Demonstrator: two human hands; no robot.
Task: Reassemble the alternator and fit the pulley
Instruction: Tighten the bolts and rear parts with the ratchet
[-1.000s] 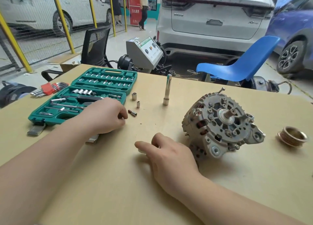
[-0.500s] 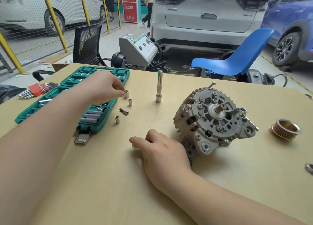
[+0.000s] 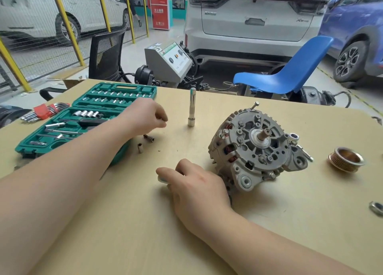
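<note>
The grey alternator (image 3: 255, 150) lies tilted on the table, its bare shaft (image 3: 264, 135) pointing up toward me. To its right sits the brass-coloured pulley (image 3: 346, 159), and a nut (image 3: 376, 208) lies at the right edge. My right hand (image 3: 192, 183) rests on the table just left of the alternator, its fingers curled round a metal tool whose silver end (image 3: 162, 179) pokes out. My left hand (image 3: 145, 117) hovers over the loose small sockets and pinches one at its fingertips. Two small sockets (image 3: 149, 138) lie below it.
A green socket set case (image 3: 83, 117) lies open at the left, with red-held hex keys (image 3: 44, 112) beyond it. A long socket (image 3: 191, 109) stands upright mid-table. A blue chair (image 3: 286, 74), a grey machine (image 3: 167, 61) and parked cars stand behind the table.
My left hand moved from beside the case up and right to the loose sockets and closed its fingertips on one. My right hand stayed put.
</note>
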